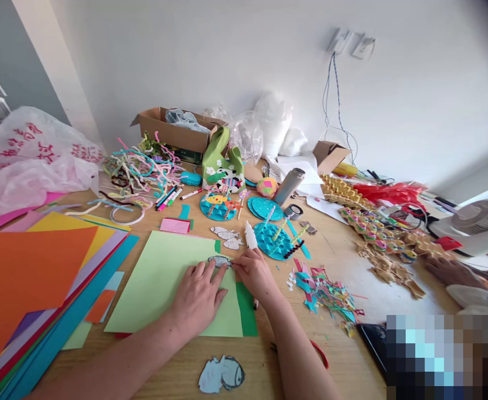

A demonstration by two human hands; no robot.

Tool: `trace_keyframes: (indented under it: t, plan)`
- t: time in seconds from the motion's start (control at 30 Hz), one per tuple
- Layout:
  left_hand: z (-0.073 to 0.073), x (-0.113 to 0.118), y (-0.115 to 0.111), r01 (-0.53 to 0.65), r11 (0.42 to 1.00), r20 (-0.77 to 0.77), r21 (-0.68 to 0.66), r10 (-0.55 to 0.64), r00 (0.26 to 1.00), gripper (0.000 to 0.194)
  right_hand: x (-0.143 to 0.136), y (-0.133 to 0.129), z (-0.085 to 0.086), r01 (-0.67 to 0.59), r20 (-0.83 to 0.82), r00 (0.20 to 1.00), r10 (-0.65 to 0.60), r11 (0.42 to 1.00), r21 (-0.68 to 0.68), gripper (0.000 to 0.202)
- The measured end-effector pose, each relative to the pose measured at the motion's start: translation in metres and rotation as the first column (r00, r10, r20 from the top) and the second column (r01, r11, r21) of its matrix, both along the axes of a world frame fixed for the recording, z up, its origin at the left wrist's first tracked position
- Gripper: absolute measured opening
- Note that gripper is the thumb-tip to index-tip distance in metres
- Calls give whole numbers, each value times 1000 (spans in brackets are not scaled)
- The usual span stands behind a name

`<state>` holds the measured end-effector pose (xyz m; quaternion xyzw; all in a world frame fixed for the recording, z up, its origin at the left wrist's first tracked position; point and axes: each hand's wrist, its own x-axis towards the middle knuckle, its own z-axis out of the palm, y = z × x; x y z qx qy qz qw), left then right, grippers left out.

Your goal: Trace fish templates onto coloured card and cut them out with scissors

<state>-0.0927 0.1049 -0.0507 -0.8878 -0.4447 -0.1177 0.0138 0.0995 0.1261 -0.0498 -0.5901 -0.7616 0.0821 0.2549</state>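
My left hand point(200, 294) lies with its fingers spread on the light green paper point(144, 283), fingertips on a small paper fish point(219, 260) near the sheet's top right. My right hand point(255, 273) is beside it, thumb and fingers pinched at the fish's right end; what exactly they grip is too small to tell. Just above that hand stands a white bottle point(250, 235). More cut-out fish point(227, 236) lie beyond the paper. Two larger paper fish point(221, 374) rest near the front edge. A dark green sheet point(246, 311) sticks out under the light green one.
Coloured paper stacks point(27, 272) fill the left. Behind are pipe cleaners point(137, 172), blue discs point(273, 240) and a steel flask point(289, 186). Paper scraps point(331, 294), red-handled scissors point(319, 354) and a phone point(372, 344) are at right. Another person's hand point(454, 272) rests at far right.
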Motion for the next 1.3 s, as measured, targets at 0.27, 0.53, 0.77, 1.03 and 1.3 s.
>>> trace_keyframes:
  t: [0.27,0.53,0.77,1.03,1.3]
  plan:
    - [-2,1,0,-2,1000,-3,23,2,1000,46,-2,-1,1,19,10,1000,-18,1000,-5,15]
    - [-2,0,0,11,1000,-12,16,-10,1000,45,-3,0,3,22,15,1000,-22,1000,-21,14]
    - [-2,0,0,8,999,-14,35,-8,1000,44,-2,0,1,20,9,1000,-19,1000,-17,14]
    - [-1,0,0,8,1000,-23,27,-8,1000,45,-2,0,1,28,9,1000,-28,1000,-12,15]
    - [0,0,0,8,1000,-29,16,-7,1000,45,-3,-1,2,29,14,999,-28,1000,-11,15]
